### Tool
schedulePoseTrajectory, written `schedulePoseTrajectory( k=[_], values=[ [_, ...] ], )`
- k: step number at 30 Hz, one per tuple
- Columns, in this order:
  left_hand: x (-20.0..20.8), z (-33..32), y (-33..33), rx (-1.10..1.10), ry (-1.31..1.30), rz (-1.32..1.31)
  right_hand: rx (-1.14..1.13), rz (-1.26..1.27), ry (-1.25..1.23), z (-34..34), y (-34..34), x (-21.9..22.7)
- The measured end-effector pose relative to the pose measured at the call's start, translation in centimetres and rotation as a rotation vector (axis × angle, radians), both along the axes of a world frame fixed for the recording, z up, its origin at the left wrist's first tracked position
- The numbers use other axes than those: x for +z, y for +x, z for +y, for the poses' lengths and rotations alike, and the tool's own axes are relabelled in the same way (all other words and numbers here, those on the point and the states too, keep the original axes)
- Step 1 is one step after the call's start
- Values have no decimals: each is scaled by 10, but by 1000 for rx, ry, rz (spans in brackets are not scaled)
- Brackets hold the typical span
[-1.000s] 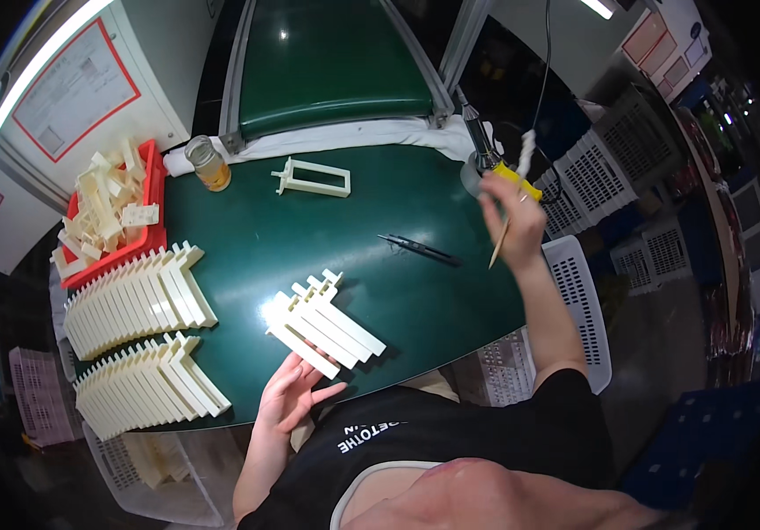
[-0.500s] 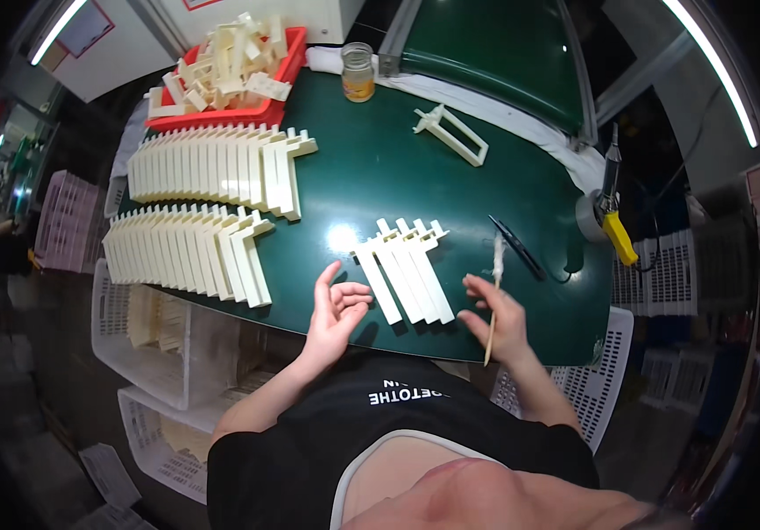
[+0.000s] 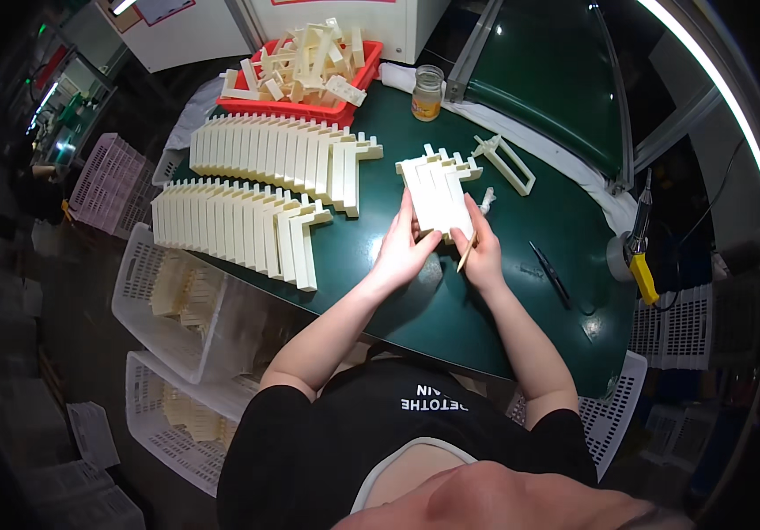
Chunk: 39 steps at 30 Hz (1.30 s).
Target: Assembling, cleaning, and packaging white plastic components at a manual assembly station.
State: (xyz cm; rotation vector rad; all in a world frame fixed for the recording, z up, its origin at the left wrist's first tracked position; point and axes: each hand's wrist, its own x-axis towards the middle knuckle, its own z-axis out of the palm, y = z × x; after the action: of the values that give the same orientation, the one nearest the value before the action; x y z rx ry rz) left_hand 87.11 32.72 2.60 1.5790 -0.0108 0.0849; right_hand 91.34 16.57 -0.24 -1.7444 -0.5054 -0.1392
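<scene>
Several cream plastic L-shaped parts [image 3: 437, 196], gathered side by side, are pressed between my two hands over the green tabletop. My left hand [image 3: 404, 246] is closed along their left side, thumb at the near end. From the right, my right hand [image 3: 484, 254] grips the same bunch. It also keeps hold of a thin wooden stick [image 3: 466, 255], whose white fluffy tip shows beyond the fingers. Left of my hands, an upper row of similar parts [image 3: 260, 152] and a lower row [image 3: 216, 225] stand closely lined up. A cream rectangular frame [image 3: 510, 168] lies beyond my right hand.
A red basket [image 3: 337, 113] heaped with cream parts is at the back left, near a glass jar [image 3: 427, 95]. At right lie black tweezers [image 3: 549, 276] and a yellow-handled soldering iron [image 3: 641, 279]. White crates [image 3: 172, 353] stand below the table's left edge.
My hands, apart before, have come together on the fanned parts. The parts are now bunched closer and farther from me. The stick moved along in my right hand; the view has shifted.
</scene>
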Motion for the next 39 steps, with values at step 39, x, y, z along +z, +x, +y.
schedulePoseTrajectory(
  k=[39],
  values=[
    [34,164,73,433,1343,255,56,220,-73,173,19,-18]
  ],
)
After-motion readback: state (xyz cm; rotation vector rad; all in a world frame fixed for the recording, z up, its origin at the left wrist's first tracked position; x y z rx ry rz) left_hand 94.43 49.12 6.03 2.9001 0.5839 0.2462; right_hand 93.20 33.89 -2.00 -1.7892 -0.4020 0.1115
